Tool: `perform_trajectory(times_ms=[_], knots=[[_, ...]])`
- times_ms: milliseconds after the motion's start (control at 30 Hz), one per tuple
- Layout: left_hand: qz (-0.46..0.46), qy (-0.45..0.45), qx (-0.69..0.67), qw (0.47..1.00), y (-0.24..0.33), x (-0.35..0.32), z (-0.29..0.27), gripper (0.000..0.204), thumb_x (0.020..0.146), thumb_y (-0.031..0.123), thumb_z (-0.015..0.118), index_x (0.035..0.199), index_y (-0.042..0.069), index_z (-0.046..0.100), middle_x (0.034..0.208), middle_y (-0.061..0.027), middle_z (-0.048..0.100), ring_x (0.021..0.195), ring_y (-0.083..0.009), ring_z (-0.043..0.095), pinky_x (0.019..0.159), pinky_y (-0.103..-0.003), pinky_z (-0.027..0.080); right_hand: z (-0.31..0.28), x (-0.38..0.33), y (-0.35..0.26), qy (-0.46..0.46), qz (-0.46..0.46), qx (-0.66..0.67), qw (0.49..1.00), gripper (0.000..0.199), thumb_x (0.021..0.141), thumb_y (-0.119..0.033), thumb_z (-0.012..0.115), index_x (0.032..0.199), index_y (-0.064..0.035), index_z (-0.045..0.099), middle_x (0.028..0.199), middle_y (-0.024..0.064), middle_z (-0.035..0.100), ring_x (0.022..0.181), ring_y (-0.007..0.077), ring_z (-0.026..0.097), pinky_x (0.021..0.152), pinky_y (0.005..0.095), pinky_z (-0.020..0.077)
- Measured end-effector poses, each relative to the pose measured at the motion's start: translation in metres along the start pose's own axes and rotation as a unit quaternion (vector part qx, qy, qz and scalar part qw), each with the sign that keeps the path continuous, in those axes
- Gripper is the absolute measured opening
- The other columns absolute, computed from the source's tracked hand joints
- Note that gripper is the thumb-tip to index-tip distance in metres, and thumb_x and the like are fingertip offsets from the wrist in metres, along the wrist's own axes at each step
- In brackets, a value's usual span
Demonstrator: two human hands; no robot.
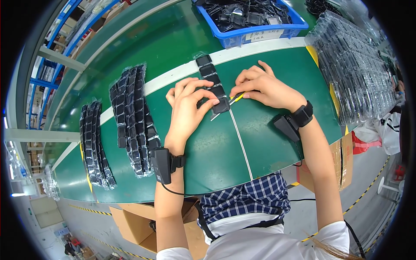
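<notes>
A clear plastic strip of black square pieces [208, 69] lies on the green table, running away from me. My left hand [190, 99] grips its left edge near the close end, thumb and fingers bent over the pieces. In my right hand [262, 86], a small slim tool with a yellow-and-black body [238, 98] is pinched between thumb and fingers. Its pale tip reaches the right edge of the nearest black piece [222, 105]. The exact kind of tool is too small to tell. Both wrists carry black strapped devices.
Stacks of similar filled strips [130, 117] and more strips [93, 145] lie to the left. Beyond the white rail stands a blue bin [260, 37] full of black pieces. Tall piles of clear trays [355, 73] rise at the right. Cardboard boxes [134, 225] sit below the table.
</notes>
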State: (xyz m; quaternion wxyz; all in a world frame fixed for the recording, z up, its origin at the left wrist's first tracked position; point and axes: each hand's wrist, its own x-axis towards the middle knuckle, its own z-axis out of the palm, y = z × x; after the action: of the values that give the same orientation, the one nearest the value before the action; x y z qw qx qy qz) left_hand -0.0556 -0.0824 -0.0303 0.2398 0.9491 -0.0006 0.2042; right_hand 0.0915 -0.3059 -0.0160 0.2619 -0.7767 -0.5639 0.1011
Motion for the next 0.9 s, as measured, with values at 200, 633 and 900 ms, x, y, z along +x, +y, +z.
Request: perform_trajectory(times_ms=[200,633,900], knots=[[0.009,0.001,-0.003,1.000,0.000,0.000,-0.002,0.013,0.081,0.026,0.082,0.086,0.015,0.077,0.122,0.0100,0.068,0.128,-0.0211,0.050,0.107,-0.046,0.024,-0.024,-0.014,0.009,-0.037,0.045,-0.001,0.998,0.028,0.089,-0.008,0.070,0.111,-0.0236,0.077,0.108,-0.0047,0.060,0.109,0.0173,0.056,0.122,0.0544,0.0150],[-0.059,0.084,0.062,0.993,-0.025,-0.009,-0.031,0.011,0.081,0.025,0.083,0.087,0.018,0.076,0.120,0.0070,0.068,0.127,-0.0204,0.051,0.106,-0.043,0.025,-0.016,-0.010,0.007,0.063,0.027,0.005,0.998,0.030,0.086,-0.005,0.073,0.113,-0.0162,0.076,0.104,0.0004,0.061,0.105,0.0217,0.056,0.114,0.0438,0.0290],[-0.053,0.086,0.050,0.994,-0.005,-0.007,-0.034,0.017,0.074,0.030,0.086,0.085,0.020,0.078,0.126,0.0042,0.064,0.128,-0.0229,0.049,0.107,-0.046,0.024,-0.008,-0.006,0.001,0.082,0.022,-0.024,0.996,0.031,0.085,-0.006,0.074,0.115,-0.0160,0.076,0.104,0.0025,0.061,0.106,0.0232,0.056,0.114,0.0428,0.0316]])
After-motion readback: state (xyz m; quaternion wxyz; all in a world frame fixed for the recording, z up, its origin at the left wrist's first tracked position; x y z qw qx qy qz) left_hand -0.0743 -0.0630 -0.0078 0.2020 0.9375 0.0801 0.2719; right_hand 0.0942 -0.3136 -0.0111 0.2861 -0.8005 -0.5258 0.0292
